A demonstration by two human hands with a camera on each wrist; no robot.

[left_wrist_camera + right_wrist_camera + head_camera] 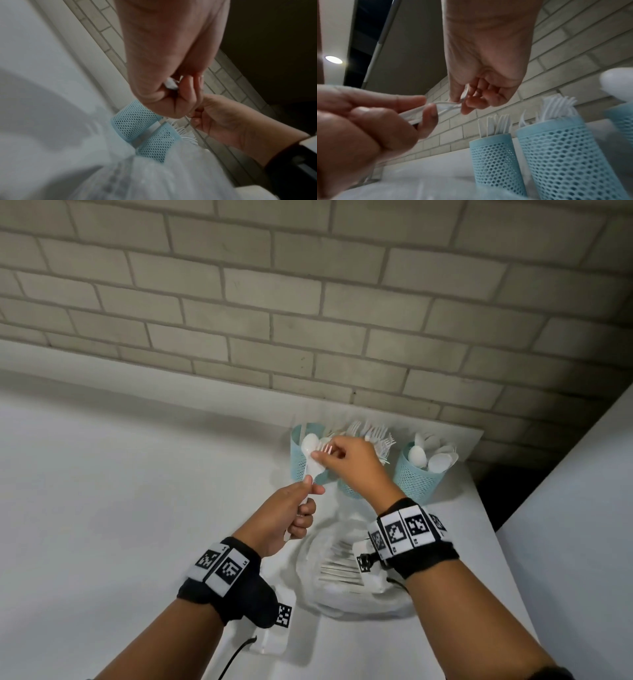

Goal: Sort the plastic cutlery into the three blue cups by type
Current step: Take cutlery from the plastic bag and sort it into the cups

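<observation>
The left hand [284, 518] is curled round the handles of a small bunch of white cutlery [311, 463], thumb pressed along the top. A spoon bowl shows at the bunch's upper end, pointing toward 12 o'clock. The right hand [352, 460] meets that end from 3 o'clock, and its thumb and fingertips [465, 108] pinch a fork [325, 449] whose tines stick out toward 9 o'clock, touching the spoon bowl. In the right wrist view the pinched piece and the bunch overlap between the two hands; I cannot tell whether the fork is free of the bunch.

Three blue mesh cups stand in a row against the brick wall [308, 302], at 12 o'clock from the hands. The left cup [298, 453] is partly behind the bunch; the right wrist view shows thin white pieces standing in it, their type unclear. The middle cup [352, 491] sits mostly behind the right wrist and is full of forks, tines up. The right cup [414, 477] holds spoons, bowls up.

On the table [120, 491] at 6 o'clock from the cups, under the right wrist, lies a clear bag [329, 587] with more white cutlery inside, handles side by side. Both wrists wear black bands [431, 556] with square printed markers.
</observation>
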